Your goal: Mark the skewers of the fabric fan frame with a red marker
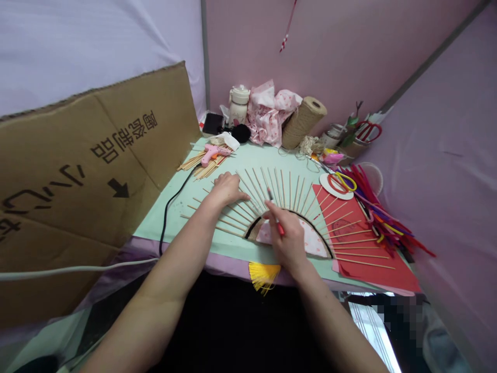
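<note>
We see right hand (289, 239) grasping red tool (280, 228) over fan (315, 241) middle, left hand (226, 189) spread, unclenched, on its left side.

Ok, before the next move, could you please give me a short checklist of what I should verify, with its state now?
1. Right hand holds the red pen-like tool: ok.
2. Left hand is at the fan sticks: ok.
3. Tool's tip touches a stick: cannot tell from this angle.
4. Pink glue gun is apart from both hands: ok.
5. Fan sticks are off the red paper: not ok, several at picture right lie over it.
6. Yellow tassel is fully on the tabletop: not ok, it hangs over the front edge.
</note>
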Demonstrator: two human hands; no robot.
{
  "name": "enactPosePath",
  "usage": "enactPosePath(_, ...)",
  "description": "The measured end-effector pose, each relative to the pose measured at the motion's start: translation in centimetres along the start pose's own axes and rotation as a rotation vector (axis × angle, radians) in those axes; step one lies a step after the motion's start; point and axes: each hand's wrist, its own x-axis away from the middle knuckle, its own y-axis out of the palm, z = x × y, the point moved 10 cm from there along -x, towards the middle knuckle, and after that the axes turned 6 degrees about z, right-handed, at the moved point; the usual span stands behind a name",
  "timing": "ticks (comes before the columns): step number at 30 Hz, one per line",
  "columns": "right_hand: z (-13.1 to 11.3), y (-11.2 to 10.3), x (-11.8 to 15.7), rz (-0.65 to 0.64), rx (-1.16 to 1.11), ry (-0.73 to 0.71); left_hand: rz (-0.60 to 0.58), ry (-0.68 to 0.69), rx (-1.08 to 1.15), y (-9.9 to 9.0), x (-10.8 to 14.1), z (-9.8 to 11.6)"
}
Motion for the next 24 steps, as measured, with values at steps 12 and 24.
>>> enactPosePath(12, 3.7, 2.0, -0.9, -0.178, 0.130, 0.148, 0.057, -0.003, 0.122, -0.4, -0.2, -0.2)
enactPosePath(24, 5.5, 1.6, -1.5, -0.170, -0.001, 0.299, 0.044, -0.019, 0.093, -1.7, -1.1, 1.7)
